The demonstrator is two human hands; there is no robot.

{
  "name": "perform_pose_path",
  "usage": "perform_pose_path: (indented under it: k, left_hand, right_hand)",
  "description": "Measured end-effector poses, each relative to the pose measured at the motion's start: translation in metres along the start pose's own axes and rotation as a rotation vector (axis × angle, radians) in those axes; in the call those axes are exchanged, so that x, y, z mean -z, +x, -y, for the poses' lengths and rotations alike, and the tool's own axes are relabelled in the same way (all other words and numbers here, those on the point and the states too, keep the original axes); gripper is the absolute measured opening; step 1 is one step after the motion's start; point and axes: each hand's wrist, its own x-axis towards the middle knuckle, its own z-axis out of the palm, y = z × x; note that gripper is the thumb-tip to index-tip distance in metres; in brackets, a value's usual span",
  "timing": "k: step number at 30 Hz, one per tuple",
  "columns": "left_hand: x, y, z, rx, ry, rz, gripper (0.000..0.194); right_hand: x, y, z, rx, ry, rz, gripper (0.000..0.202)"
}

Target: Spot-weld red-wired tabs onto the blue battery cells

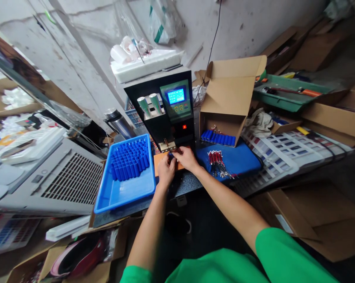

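Note:
Both my hands meet at the front of a black machine (177,137) with a lit blue screen, just under its metal tips (166,144). My left hand (166,169) and my right hand (185,158) are closed around a small blue cell (171,156), mostly hidden by the fingers. Below them lies an orange block (160,160). Left of my hands, a blue tray (124,192) holds several upright blue cells (130,159). To the right, a bundle of red and black wires (217,163) lies on a blue mat (245,159).
An open cardboard box (229,94) with blue cells stands behind the mat. A steel flask (120,124) is behind the tray. White foam (149,65) tops the machine. A green tray (289,92) is at the right, a grey slatted unit (68,177) at the left.

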Motion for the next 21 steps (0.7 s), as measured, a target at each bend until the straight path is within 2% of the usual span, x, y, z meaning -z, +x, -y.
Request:
perform_pose_path:
  k: [4,8,12,17,21]
  left_hand:
    - [0.000,0.002,0.002,0.004,-0.035,0.011,0.024]
    - [-0.002,0.002,0.009,-0.044,-0.069,0.024,0.023]
    - [-0.003,0.001,0.016,-0.127,-0.105,0.039,0.027]
    - [0.000,0.004,0.019,-0.206,-0.111,0.072,0.028]
    - [0.000,0.007,0.015,-0.179,-0.081,0.066,0.037]
  right_hand:
    - [0.019,-0.009,0.011,0.050,-0.147,-0.025,0.012]
    - [0.038,-0.020,0.026,0.298,-0.466,-0.108,0.018]
    - [0.042,-0.024,0.034,0.513,-0.643,0.006,0.024]
    - [0.035,-0.022,0.037,0.545,-0.713,0.151,0.018]
    - [0.035,-0.020,0.033,0.528,-0.700,0.119,0.015]
